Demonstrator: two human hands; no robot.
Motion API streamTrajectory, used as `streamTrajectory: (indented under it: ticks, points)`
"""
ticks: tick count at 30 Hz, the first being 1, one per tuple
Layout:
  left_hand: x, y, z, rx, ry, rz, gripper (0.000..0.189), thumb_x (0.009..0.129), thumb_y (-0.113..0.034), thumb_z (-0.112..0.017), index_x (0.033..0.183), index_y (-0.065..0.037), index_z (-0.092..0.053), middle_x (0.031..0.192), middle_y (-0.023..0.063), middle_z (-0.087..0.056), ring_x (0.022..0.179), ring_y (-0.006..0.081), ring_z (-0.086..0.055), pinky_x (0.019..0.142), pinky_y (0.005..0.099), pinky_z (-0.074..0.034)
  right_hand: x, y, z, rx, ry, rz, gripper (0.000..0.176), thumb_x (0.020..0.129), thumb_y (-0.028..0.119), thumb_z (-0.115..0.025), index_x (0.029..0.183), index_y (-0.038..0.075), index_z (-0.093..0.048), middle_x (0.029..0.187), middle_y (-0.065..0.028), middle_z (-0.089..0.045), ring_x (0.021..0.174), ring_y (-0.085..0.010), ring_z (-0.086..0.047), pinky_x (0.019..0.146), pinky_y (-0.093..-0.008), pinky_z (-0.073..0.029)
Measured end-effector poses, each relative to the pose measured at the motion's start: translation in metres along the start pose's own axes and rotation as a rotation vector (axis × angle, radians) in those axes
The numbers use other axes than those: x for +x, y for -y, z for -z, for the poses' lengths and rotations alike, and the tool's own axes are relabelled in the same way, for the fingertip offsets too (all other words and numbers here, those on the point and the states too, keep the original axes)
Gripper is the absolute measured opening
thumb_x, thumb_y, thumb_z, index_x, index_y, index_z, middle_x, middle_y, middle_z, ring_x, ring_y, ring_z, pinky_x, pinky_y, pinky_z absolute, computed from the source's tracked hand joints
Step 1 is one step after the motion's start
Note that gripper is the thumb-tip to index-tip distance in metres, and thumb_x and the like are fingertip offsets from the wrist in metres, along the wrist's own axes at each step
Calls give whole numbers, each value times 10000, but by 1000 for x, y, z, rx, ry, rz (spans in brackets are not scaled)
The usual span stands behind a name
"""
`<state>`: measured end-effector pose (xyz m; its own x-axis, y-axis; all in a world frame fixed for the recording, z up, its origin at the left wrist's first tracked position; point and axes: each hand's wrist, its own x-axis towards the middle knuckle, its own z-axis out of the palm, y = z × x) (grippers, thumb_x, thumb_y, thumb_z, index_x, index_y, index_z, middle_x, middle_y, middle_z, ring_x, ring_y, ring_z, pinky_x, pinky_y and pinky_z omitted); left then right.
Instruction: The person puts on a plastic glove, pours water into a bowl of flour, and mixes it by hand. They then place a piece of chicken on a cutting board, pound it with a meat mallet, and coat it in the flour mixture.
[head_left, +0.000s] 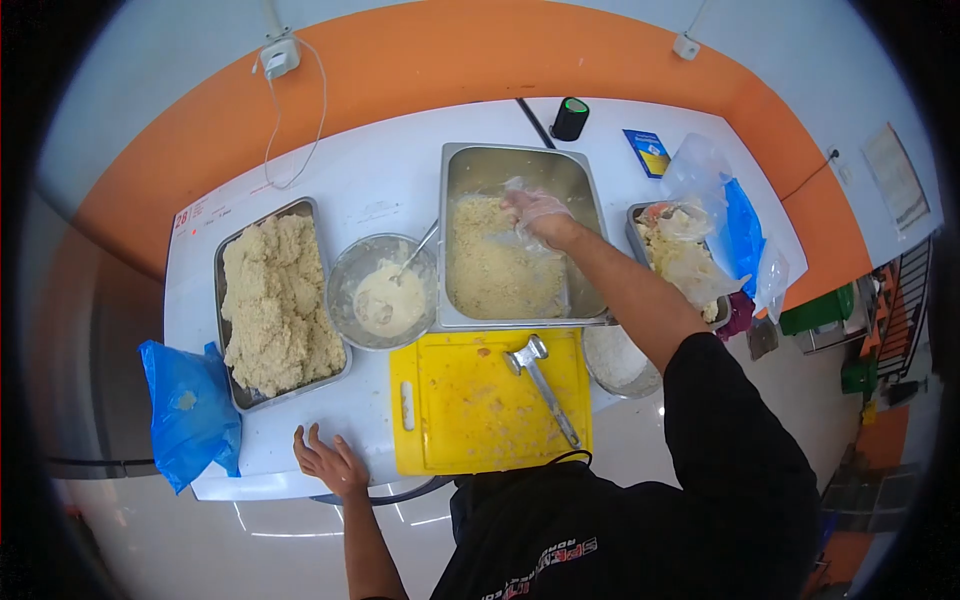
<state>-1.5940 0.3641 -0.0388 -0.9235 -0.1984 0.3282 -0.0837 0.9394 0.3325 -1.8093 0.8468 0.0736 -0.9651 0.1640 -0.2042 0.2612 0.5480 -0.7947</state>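
My right hand, in a clear plastic glove, is inside a deep metal pan over pale breadcrumbs. Its fingers are bunched together, and what they hold, if anything, cannot be made out. My bare left hand hovers at the table's front edge, fingers spread, with nothing in it. Between my hands lies a yellow cutting board with scraps on it and a metal meat mallet. Left of the pan stands a metal bowl of creamy batter with a spoon in it.
A tray heaped with crumb-coated pieces stands left, beside a blue bag. Right are a bowl of white flour, a filled metal tray partly under plastic bags, and another blue bag. A black cylinder stands behind.
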Motion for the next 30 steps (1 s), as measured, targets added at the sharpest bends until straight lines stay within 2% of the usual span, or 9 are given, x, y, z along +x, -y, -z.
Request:
streamTrajectory:
  ticks: [4, 6, 7, 12, 16, 18, 24, 27, 30]
  points:
    - [-2, -2, 0, 1, 0, 10, 475, 963, -373, -420, 1270, -15, -481, 1411, 203, -353, 1320, 375, -291, 1086, 520, -185, 7, -16, 7, 229, -129, 59, 609, 1001, 492, -307, 998, -12, -650, 858, -265, -636, 837, -437, -587, 779, -501, -442]
    - [-3, -2, 0, -21, -4, -13, 484, 968, -382, -415, 1270, -9, -478, 1409, 210, -351, 1316, 381, -292, 1084, 524, -183, 11, -22, 9, -330, -286, 279, 723, 991, 563, -230, 993, -24, -652, 914, -292, -636, 916, -466, -582, 837, -520, -427]
    - [-4, -1, -2, -16, -10, -14, 486, 970, -383, -411, 1271, -6, -476, 1407, 214, -352, 1315, 384, -292, 1082, 527, -184, 10, -17, 8, -328, -300, 276, 723, 991, 563, -230, 993, -24, -652, 914, -292, -636, 916, -466, -582, 837, -520, -427]
    - [-4, 1, -4, -9, -19, -27, 502, 980, -392, -391, 1279, 3, -469, 1397, 231, -360, 1308, 396, -295, 1074, 530, -191, 26, -9, -6, -384, -274, -13, 726, 999, 530, -197, 987, -33, -655, 1071, -325, -607, 1094, -437, -566, 972, -478, -408]
    - [-5, 3, -5, -2, -17, -11, 505, 980, -403, -385, 1272, -2, -474, 1399, 228, -367, 1308, 396, -305, 1074, 530, -193, 42, -18, -13, -283, -235, -133, 687, 1010, 477, -174, 1076, -45, -616, 1092, -320, -605, 1088, -438, -570, 986, -479, -414]
    - [-5, 0, -5, 2, -28, 5, 511, 981, -429, -376, 1267, -18, -481, 1406, 213, -374, 1316, 385, -312, 1075, 534, -196, 72, -56, -28, -375, -304, 250, 582, 1020, 368, -194, 1154, -51, -575, 1051, -317, -617, 1042, -449, -586, 946, -505, -440]
    - [-8, 8, -14, 55, -57, -2, 581, 993, -531, -306, 1273, -52, -481, 1416, 174, -385, 1328, 352, -315, 1082, 517, -206, 41, -2, -18, -391, -336, 180, 283, 941, 174, -388, 960, -16, -598, 970, -260, -645, 956, -399, -629, 841, -490, -489]
    - [-8, 9, -17, 62, -72, -25, 605, 995, -558, -276, 1271, -63, -486, 1411, 162, -391, 1325, 334, -323, 1078, 502, -215, 20, -1, -10, -448, -298, 447, 220, 890, 146, -448, 958, -7, -591, 940, -236, -650, 942, -395, -628, 812, -484, -492]
    - [-10, 12, -18, 82, -66, -37, 605, 995, -563, -273, 1275, -72, -489, 1411, 150, -394, 1322, 321, -330, 1071, 496, -222, -39, 22, 29, -300, -265, 379, 236, 845, 134, -484, 1011, -7, -573, 923, -229, -640, 896, -388, -627, 793, -479, -492]
